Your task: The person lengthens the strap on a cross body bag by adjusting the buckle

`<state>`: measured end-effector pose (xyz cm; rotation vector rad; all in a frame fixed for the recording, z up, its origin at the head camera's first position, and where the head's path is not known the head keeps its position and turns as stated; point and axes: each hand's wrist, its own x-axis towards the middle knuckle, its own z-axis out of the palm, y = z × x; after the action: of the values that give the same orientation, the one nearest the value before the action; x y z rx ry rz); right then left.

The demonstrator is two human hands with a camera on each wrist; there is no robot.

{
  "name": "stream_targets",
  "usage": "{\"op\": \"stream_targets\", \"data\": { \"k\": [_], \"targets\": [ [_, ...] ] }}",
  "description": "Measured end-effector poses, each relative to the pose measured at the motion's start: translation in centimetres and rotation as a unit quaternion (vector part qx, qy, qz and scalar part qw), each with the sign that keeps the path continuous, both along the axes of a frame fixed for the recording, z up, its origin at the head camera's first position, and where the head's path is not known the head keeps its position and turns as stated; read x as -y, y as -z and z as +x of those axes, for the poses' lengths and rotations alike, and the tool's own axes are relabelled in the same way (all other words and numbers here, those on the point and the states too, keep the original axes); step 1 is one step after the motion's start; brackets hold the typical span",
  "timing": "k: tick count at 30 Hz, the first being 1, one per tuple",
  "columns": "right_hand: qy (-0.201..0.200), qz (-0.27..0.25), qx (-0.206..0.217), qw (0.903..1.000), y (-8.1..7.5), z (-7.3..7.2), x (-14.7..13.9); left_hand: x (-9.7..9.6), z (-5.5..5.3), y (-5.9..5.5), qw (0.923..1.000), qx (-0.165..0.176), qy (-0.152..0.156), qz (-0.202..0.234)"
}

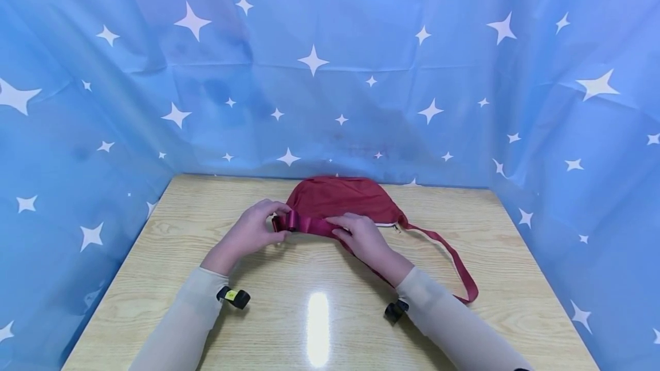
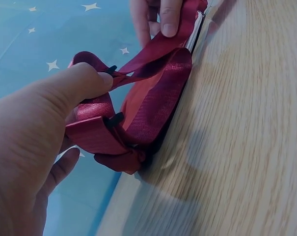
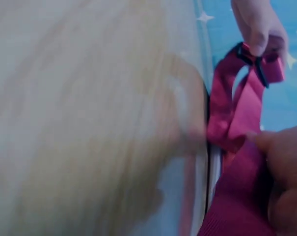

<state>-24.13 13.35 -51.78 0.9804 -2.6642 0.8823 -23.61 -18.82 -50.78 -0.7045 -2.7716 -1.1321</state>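
A dark red waist bag [image 1: 342, 196] lies flat near the back of the table, its zipped edge toward me. My left hand [image 1: 252, 229] pinches the bag's red strap at its left end, thumb on a black strap adjuster [image 3: 260, 73] with the webbing looped through it. Between my two hands the strap [image 1: 315, 227] runs across the front of the bag. Farther along, my right hand [image 1: 367, 239] pinches the webbing between thumb and fingers. In the left wrist view, the strap [image 2: 160, 96] doubles back in a loop beside the bag.
The loose strap [image 1: 466, 279] curves from the bag's right end over the wooden table [image 1: 278, 325] and passes under the right forearm. A blue curtain [image 1: 330, 102] with white stars stands right behind the table and at both sides. Each wrist wears a small black camera [image 1: 238, 298].
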Motion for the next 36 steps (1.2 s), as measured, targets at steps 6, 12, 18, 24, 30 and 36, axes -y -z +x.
{"op": "stream_targets", "data": {
  "k": [6,12,18,24,30,36],
  "targets": [
    [-0.036,0.024,0.005,0.999,-0.3,-0.7,-2.0,0.2,0.0,0.0,1.0,0.002,-0.004,-0.001],
    [-0.041,0.048,0.022,0.9977,-0.7,-1.3,-3.9,0.1,0.0,-0.1,1.0,0.002,-0.002,0.002],
    [-0.039,0.054,0.038,0.9971,-1.0,-1.5,-4.9,0.0,0.1,-0.1,1.0,0.005,0.001,0.003],
    [-0.031,0.064,0.054,0.996,-0.9,-1.7,-4.9,-0.1,0.1,-0.1,1.0,0.006,0.0,0.007],
    [-0.037,0.085,0.086,0.9919,-1.1,-1.2,-3.4,-0.2,0.2,-0.1,0.9999,0.006,0.0,0.012],
    [-0.042,0.081,0.092,0.9915,-1.5,-0.6,-1.0,-0.3,0.2,-0.1,1.0,0.007,-0.001,0.007]
  ]
}}
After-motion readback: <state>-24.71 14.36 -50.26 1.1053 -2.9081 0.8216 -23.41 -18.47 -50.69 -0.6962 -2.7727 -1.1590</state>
